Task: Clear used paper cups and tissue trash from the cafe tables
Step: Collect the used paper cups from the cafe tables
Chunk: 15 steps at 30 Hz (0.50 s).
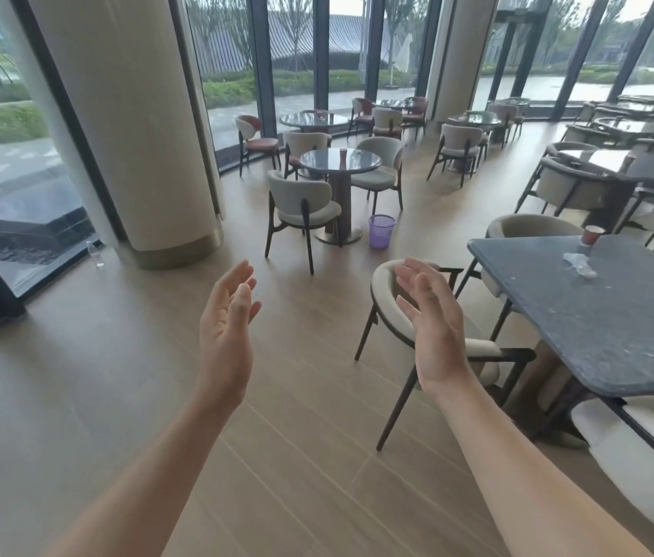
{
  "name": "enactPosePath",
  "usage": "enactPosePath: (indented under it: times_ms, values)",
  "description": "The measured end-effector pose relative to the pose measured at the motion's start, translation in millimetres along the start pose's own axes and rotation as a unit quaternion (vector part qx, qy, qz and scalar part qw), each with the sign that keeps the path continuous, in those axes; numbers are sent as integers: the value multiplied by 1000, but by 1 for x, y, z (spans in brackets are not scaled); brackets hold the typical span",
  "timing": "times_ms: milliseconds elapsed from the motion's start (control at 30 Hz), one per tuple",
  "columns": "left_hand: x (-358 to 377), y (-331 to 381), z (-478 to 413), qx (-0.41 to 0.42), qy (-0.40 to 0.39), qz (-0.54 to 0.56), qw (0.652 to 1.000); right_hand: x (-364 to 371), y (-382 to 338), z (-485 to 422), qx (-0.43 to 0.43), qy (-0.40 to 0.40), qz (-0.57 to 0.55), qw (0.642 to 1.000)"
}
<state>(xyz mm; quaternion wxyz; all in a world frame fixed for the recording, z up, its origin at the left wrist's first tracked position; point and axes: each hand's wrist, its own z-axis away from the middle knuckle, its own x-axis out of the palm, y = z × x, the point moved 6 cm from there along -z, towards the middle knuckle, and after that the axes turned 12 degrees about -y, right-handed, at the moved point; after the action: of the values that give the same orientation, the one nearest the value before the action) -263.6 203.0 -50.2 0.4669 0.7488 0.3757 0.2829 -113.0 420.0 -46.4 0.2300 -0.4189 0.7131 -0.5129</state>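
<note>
Paper cup [592, 234] stood at the counter's [598, 323] far edge, crumpled tissue [580, 264] near it — I saw my left hand [229, 315] and right hand [432, 319] apart, fingers [241, 273] straight, holding nothing.

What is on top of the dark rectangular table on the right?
A red paper cup stands near the far edge of the table, with crumpled whitish trash lying in front of it. The cup's inside is hidden, and the tabletop's right part runs out of frame.

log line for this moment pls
stage: before pickup | left hand: open, empty | right hand: open, empty | red cup and tissue: on near table, untouched | purple bin: floor by round table
</note>
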Motion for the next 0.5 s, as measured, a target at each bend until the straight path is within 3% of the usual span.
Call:
enactPosePath:
  times_ms: [500]
  values:
    - [-39, -156, -279, -32, -27, 31, 999, 41, 133, -272, -11, 57, -12, 998]
